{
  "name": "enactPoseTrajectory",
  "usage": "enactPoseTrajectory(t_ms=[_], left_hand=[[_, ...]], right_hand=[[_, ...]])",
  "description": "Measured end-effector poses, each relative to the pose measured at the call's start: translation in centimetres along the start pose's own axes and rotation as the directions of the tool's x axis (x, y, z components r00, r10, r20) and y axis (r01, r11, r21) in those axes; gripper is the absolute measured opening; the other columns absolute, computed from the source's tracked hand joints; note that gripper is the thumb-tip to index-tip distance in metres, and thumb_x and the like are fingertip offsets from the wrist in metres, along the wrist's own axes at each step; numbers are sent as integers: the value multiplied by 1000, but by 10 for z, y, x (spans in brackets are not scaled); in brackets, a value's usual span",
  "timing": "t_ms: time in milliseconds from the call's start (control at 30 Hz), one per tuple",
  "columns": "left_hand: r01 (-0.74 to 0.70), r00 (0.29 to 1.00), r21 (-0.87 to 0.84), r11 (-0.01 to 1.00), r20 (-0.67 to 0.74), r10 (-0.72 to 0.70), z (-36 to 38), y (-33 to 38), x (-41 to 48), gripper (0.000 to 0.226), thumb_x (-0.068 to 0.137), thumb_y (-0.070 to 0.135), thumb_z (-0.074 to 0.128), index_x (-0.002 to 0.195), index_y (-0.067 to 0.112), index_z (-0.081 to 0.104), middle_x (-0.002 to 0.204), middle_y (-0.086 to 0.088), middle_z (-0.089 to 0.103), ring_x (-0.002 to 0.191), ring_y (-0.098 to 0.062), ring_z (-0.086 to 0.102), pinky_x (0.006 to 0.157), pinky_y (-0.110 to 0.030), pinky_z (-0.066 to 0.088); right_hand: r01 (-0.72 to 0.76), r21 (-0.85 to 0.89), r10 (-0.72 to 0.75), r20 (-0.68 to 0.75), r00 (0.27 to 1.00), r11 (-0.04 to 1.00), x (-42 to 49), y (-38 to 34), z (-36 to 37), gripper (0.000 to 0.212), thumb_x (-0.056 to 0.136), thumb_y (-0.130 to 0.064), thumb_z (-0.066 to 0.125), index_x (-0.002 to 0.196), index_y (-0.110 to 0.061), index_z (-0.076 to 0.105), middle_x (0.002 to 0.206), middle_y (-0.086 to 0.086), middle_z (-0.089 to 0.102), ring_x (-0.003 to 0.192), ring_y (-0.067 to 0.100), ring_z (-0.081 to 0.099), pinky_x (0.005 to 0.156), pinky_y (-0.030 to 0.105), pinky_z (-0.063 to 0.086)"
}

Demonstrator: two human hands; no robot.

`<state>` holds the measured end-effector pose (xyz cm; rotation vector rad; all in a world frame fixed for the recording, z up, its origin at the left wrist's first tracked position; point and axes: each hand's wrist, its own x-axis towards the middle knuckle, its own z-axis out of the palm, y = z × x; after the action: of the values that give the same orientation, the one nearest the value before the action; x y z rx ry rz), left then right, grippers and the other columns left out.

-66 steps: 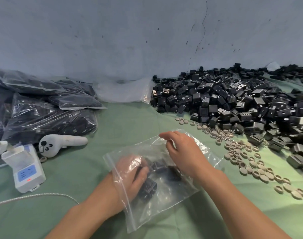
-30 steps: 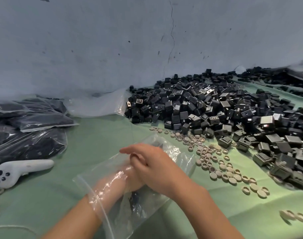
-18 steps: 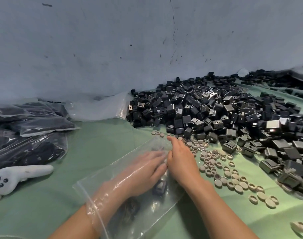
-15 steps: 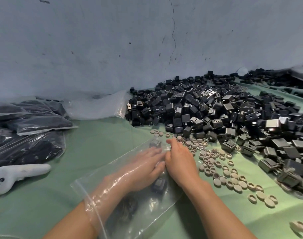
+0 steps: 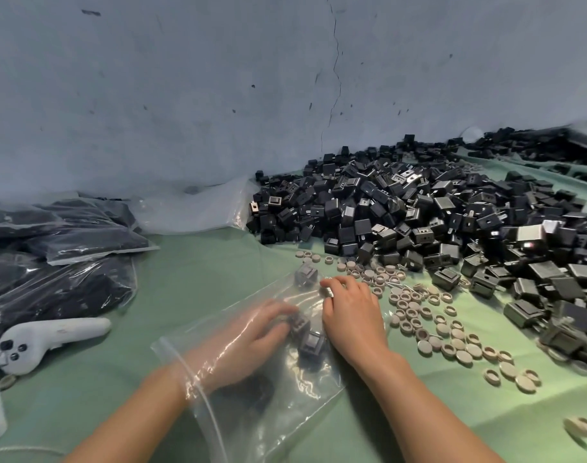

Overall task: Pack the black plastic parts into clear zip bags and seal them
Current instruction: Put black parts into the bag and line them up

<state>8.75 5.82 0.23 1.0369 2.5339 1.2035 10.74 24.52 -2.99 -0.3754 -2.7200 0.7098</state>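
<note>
so this is mid-fill, nowhere near the sealing part. The left hand (image 5: 252, 335) is shoved right inside the clear bag (image 5: 278, 416), wrist going through the open mouth on the near side. Its fingers lie stretched out and loose, tips against one of the black parts (image 5: 313, 342) sitting in there. As far as the crinkly plastic lets me see, nothing is actually wrapped in them. I count only a few parts in the bag, one up by the far end and a couple next to the fingertips, so it's mostly air

the right hand (image 5: 352, 315) is outside, palm down on the far end of the bag, fingers curled in and gripping the plastic there to keep it from sliding on the green cloth (image 5: 201, 262)

my read on the next move: the left hand pulls out and goes for another handful from the big pile (image 5: 419, 212) off to the right, while the bag mouth stays open. The zip only gets pressed once it looks like the packed bags (image 5: 68, 262) stacked on the left

also around: beige rings (image 5: 419, 315) scattered between the bag and the pile, and a white controller (image 5: 51, 332) on the left

labels or writing? none I can read anywhere, no brand on the bag or the parts
</note>
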Motion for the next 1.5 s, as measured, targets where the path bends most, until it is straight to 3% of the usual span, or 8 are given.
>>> enactPoseTrajectory(t_ms=[233, 400, 667, 800, 1033, 1167, 1400, 1500], left_hand=[[-12, 999, 59, 998, 38, 10, 11, 19, -9, 40, 98, -8, 46, 138, -1, 43, 125, -11, 56, 114, -12, 53, 88, -1, 37], [43, 999, 47, 998, -22, -42, 12, 22, 11, 18, 96, 0, 57, 109, 8, 48, 85, 11, 50, 68, 25, 51, 68, -2, 42], [175, 983, 48, 983, -64, -172, 22, 21, 37, 21, 97, 34, 59, 85, 31, 43, 77, 6, 58, 57, 5, 53, 55, -12, 40], [75, 997, 60, 995, 19, -77, 19, 17, 37, 7, 102, 31, 50, 106, 29, 56, 91, 5, 59, 68, 2, 55, 63, -17, 44], [4, 990, 123, 992, 138, -21, 18, 28, 37, 43, 105, 13, 39, 148, 15, 36, 133, -1, 43, 104, 0, 51, 83, 2, 32], [45, 985, 47, 998, 165, -53, 26, 33, 39, 47, 106, 12, 37, 152, 15, 26, 131, -2, 47, 67, 28, 45, 68, 5, 34], [52, 993, -31, 998, 105, -48, 20, 11, 32, 31, 102, 31, 47, 128, 49, 42, 129, 13, 56, 113, 3, 55, 102, -20, 45], [30, 988, 70, 997, 150, -40, 12, 6, 21, 38, 95, 43, 55, 132, 40, 50, 117, 32, 50, 108, 25, 47, 92, -3, 40]], right_hand=[[-14, 6, 14, -33, 999, 1000, -3, -1, 1, 38, 102, -28, 38, 137, -29, 53, 140, -8, 49, 132, 14, 38, 113, 35, 29], [-22, 21, 23, -38, 999, 1000, -1, -1, 1, 38, 102, -27, 39, 137, -30, 53, 139, -10, 50, 131, 11, 38, 113, 33, 28], [-60, 161, 68, -43, 997, 985, -2, -1, -3, 40, 102, -24, 39, 140, -28, 50, 140, -10, 53, 132, 11, 43, 114, 37, 34], [-104, 277, 130, -79, 988, 955, -3, -1, -9, 18, 99, -21, 40, 109, -29, 53, 112, -10, 60, 104, 11, 55, 92, 40, 49], [-12, 272, 22, -32, 999, 962, -5, 9, -17, 24, 98, -12, 43, 80, -25, 54, 101, -16, 51, 93, 6, 49, 81, 27, 38], [57, 156, -63, 29, 998, 986, -5, 19, -22, 19, 100, -14, 44, 88, -22, 57, 109, -9, 53, 100, 9, 52, 91, 30, 45], [98, 140, -97, -16, 995, 985, -6, 21, -20, 25, 100, -15, 42, 114, -23, 61, 116, -10, 56, 104, 8, 54, 94, 29, 45], [102, 115, -101, -16, 995, 988, -6, 21, -19, 26, 100, -17, 41, 119, -24, 59, 120, -8, 57, 106, 9, 53, 94, 29, 45]])
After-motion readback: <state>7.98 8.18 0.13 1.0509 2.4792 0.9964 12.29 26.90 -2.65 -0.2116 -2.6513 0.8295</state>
